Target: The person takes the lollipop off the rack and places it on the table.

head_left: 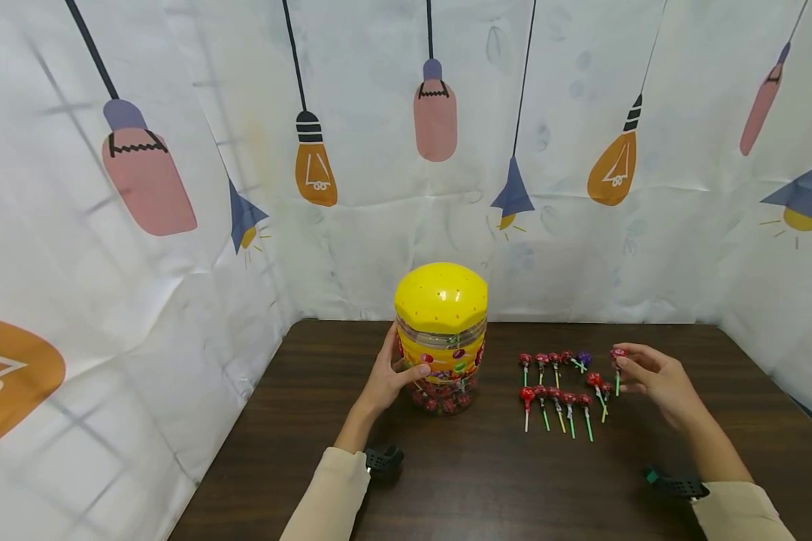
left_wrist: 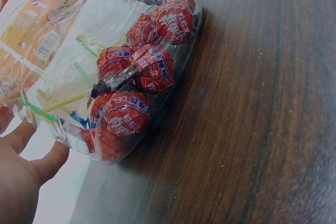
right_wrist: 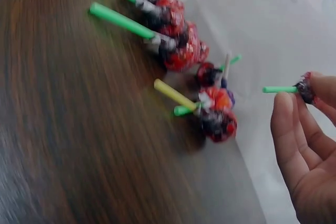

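A clear jar (head_left: 446, 364) with a domed yellow lid (head_left: 441, 297) stands on the table, red-wrapped lollipops showing in its lower part. My left hand (head_left: 383, 379) grips the jar's left side, thumb across the front and fingers behind. In the left wrist view, green and yellow sticks show through the plastic above the candy heads (left_wrist: 128, 111). Over at the right, my right hand (head_left: 662, 382) pinches a lollipop (head_left: 619, 352) by its red-wrapped head, its green stick hanging down. In the right wrist view that stick (right_wrist: 279, 89) points away from the fingers.
Several lollipops lie in two rows between the jar and my right hand: a back row (head_left: 542, 359) with a purple one (head_left: 584, 358) at its end, and a front row (head_left: 570, 399). Near my right fingers lie more lollipops (head_left: 594, 380). A printed curtain (head_left: 372, 248) hangs behind the table (head_left: 487, 481).
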A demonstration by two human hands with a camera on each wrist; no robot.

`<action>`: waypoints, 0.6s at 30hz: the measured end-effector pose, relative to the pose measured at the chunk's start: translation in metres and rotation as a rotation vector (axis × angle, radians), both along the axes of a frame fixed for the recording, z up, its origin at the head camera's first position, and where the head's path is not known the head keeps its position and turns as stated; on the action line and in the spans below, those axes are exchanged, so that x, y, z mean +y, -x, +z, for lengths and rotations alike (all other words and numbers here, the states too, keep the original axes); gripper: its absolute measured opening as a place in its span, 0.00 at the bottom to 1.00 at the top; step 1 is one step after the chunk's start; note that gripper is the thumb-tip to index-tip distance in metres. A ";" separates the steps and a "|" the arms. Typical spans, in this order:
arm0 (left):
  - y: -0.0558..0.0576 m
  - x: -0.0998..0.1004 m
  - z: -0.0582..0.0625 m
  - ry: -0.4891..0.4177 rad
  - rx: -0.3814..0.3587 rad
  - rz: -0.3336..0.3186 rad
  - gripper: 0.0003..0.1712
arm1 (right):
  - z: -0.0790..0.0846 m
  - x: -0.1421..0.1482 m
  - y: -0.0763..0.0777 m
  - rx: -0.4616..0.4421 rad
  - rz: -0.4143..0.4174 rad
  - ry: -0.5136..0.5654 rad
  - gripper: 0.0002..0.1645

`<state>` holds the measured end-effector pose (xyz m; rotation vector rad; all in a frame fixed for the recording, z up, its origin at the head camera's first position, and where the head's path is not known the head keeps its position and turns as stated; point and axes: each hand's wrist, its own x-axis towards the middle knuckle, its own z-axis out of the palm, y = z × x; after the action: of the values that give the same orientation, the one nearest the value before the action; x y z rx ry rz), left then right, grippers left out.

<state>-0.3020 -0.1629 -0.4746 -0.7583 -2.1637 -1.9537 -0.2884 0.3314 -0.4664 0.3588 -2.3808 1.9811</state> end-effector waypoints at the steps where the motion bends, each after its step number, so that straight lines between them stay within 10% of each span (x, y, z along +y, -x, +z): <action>1: 0.000 0.000 0.000 0.003 -0.001 0.003 0.56 | -0.001 0.002 0.000 -0.004 0.001 -0.013 0.16; 18: 0.000 0.001 0.001 0.010 -0.020 0.011 0.56 | -0.016 0.020 0.003 -0.137 0.016 -0.259 0.32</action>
<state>-0.3016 -0.1623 -0.4734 -0.7300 -2.1864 -1.9551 -0.2911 0.3512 -0.4822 0.2557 -2.7361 1.7577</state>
